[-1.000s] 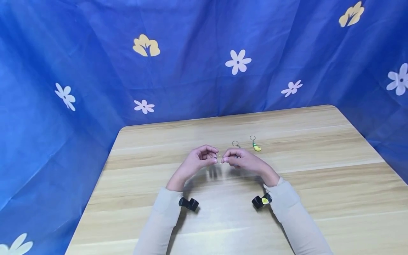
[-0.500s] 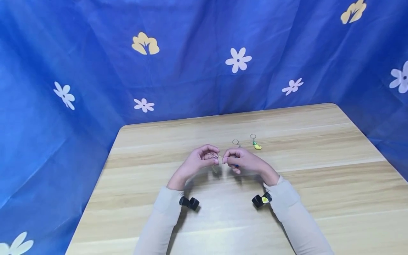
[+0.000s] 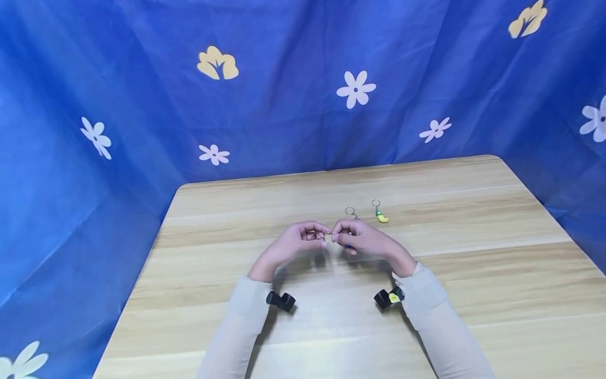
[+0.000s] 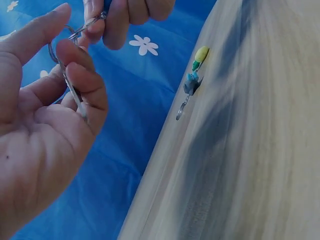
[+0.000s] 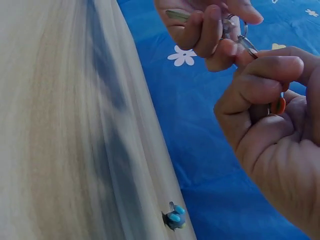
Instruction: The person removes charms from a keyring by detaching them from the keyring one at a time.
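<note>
Hands close up again over a key and its ring

Half a second ago the fingertips stood slightly apart; now the left hand and right hand meet tip to tip above the middle of the wooden table, so the threading work looks resumed rather than finished. The left hand pinches a key and split ring between thumb and curled fingers; the right hand's fingers are curled, pinching a small metal part at the ring, with an orange charm tucked in its palm. At one o'clock from the hands lie a loose keyring and a yellow-green charm keychain, untouched.
</note>
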Tool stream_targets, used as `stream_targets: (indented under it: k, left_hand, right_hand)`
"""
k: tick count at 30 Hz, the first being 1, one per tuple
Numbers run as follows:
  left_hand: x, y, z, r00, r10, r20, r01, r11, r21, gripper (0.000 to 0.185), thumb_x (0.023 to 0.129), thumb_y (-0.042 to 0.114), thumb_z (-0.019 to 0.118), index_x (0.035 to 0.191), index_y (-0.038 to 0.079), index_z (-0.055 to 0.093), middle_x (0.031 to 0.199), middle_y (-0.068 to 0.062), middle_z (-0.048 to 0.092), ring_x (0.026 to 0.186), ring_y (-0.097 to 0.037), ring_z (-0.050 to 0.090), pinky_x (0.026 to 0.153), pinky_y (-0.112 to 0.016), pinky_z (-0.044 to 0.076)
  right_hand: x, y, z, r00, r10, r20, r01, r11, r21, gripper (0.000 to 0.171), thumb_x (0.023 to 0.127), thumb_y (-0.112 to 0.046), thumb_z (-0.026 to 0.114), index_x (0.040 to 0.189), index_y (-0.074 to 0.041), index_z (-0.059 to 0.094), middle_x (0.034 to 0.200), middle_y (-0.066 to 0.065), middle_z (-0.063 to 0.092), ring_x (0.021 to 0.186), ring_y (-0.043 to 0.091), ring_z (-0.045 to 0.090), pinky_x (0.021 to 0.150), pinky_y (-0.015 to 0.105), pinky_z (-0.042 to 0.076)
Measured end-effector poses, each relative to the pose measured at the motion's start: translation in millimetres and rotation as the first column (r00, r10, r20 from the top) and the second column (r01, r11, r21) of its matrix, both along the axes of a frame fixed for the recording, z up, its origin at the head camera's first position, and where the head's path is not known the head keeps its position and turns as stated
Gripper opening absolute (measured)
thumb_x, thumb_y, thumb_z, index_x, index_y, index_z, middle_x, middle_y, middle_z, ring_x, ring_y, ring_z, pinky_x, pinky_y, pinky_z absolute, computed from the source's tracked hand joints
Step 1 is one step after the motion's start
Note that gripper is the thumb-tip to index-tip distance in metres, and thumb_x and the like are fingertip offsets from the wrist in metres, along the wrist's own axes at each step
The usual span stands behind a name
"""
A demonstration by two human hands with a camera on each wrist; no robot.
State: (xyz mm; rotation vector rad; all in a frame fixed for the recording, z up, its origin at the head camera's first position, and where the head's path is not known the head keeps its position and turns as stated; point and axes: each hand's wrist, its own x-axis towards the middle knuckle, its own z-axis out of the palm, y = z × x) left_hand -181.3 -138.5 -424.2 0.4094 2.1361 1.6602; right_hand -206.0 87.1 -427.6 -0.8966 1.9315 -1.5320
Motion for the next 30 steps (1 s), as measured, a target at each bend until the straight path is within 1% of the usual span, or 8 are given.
stream_targets:
  k: [4, 9, 13, 15, 18, 20, 25, 30]
  left_hand:
    - [-0.2, -1.5, -1.8, 1.0, -0.005, -0.008, 0.004, 0.998, -0.059, 0.032, 0.086, 0.011, 0.069, 0.116, 0.002, 0.064, 0.115, -0.013, 0.066, 0.098, -0.014, 0.062, 0.091, -0.03, 0.051]
    - [1.7, -1.0, -4.0, 1.0, -0.027, -0.013, 0.026, 0.998, -0.053, 0.027, 0.085, 0.011, 0.07, 0.111, 0.002, 0.066, 0.114, -0.009, 0.066, 0.098, -0.016, 0.061, 0.091, -0.03, 0.051]
    - [0.9, -2.4, -1.4, 0.998, -0.05, -0.024, 0.049, 0.998, -0.035, 0.029, 0.087, 0.011, 0.068, 0.115, 0.004, 0.064, 0.117, -0.01, 0.064, 0.108, -0.028, 0.06, 0.095, -0.031, 0.05]
    - [1.1, -3.9, -2.2, 0.998, -0.059, -0.026, 0.058, 0.998, -0.026, 0.031, 0.088, 0.012, 0.067, 0.118, 0.004, 0.063, 0.12, -0.013, 0.064, 0.113, -0.034, 0.058, 0.097, -0.03, 0.049]
    - [1.7, -5.6, -2.4, 0.997, -0.073, -0.011, 0.073, 0.997, -0.02, 0.033, 0.089, 0.012, 0.066, 0.121, 0.003, 0.061, 0.124, -0.018, 0.062, 0.117, -0.038, 0.056, 0.098, -0.03, 0.048]
    - [1.7, -6.4, -2.3, 0.997, -0.08, -0.016, 0.079, 0.996, -0.031, 0.034, 0.09, 0.014, 0.065, 0.121, 0.003, 0.06, 0.124, -0.019, 0.061, 0.116, -0.036, 0.057, 0.097, -0.029, 0.049]
    - [-0.5, -5.5, 3.1, 0.995, -0.082, -0.052, 0.081, 0.996, -0.028, 0.032, 0.09, 0.009, 0.063, 0.12, 0.002, 0.06, 0.121, -0.021, 0.061, 0.108, -0.028, 0.059, 0.094, -0.028, 0.05]
    - [-1.3, -6.3, 4.3, 0.997, -0.071, -0.03, 0.071, 0.997, -0.018, 0.029, 0.089, 0.007, 0.063, 0.118, 0.001, 0.059, 0.118, -0.023, 0.06, 0.101, -0.015, 0.059, 0.092, -0.027, 0.05]
  right_hand:
    - [0.6, -1.1, -2.1, 1.0, -0.018, -0.016, 0.018, 1.0, 0.023, 0.021, 0.098, -0.01, 0.048, 0.1, 0.01, 0.054, 0.063, -0.001, 0.048, 0.052, 0.006, 0.045, 0.051, 0.02, 0.039]
    - [0.4, -0.1, -4.3, 0.998, -0.059, -0.033, 0.061, 0.996, 0.068, 0.015, 0.097, -0.01, 0.048, 0.099, 0.002, 0.058, 0.064, -0.001, 0.05, 0.053, 0.008, 0.047, 0.054, 0.021, 0.042]
    - [0.3, 1.2, -1.1, 0.991, -0.123, -0.051, 0.127, 0.989, 0.082, 0.013, 0.096, -0.012, 0.05, 0.098, -0.005, 0.061, 0.065, 0.002, 0.052, 0.056, 0.01, 0.05, 0.059, 0.024, 0.046]
    - [0.1, 1.9, -0.2, 0.989, -0.137, -0.057, 0.141, 0.987, 0.074, 0.013, 0.096, -0.011, 0.051, 0.098, -0.005, 0.061, 0.069, 0.005, 0.054, 0.057, 0.011, 0.051, 0.06, 0.024, 0.047]
    - [-0.8, 2.7, -0.2, 0.99, -0.131, -0.059, 0.135, 0.988, 0.075, 0.014, 0.096, -0.011, 0.051, 0.098, -0.003, 0.061, 0.072, 0.008, 0.055, 0.058, 0.011, 0.052, 0.059, 0.024, 0.048]
    - [-1.5, 3.1, -0.4, 0.99, -0.128, -0.053, 0.132, 0.988, 0.08, 0.015, 0.096, -0.011, 0.051, 0.098, -0.002, 0.061, 0.072, 0.008, 0.055, 0.059, 0.01, 0.052, 0.059, 0.024, 0.048]
    - [-3.5, 3.1, 1.0, 0.988, -0.144, -0.06, 0.149, 0.986, 0.072, 0.015, 0.096, -0.012, 0.051, 0.099, -0.002, 0.062, 0.069, 0.002, 0.054, 0.059, 0.011, 0.051, 0.059, 0.024, 0.048]
    - [-2.2, 3.7, 2.2, 0.992, -0.108, -0.061, 0.111, 0.992, 0.055, 0.015, 0.096, -0.011, 0.051, 0.098, 0.0, 0.06, 0.065, -0.001, 0.048, 0.055, 0.008, 0.045, 0.055, 0.022, 0.042]
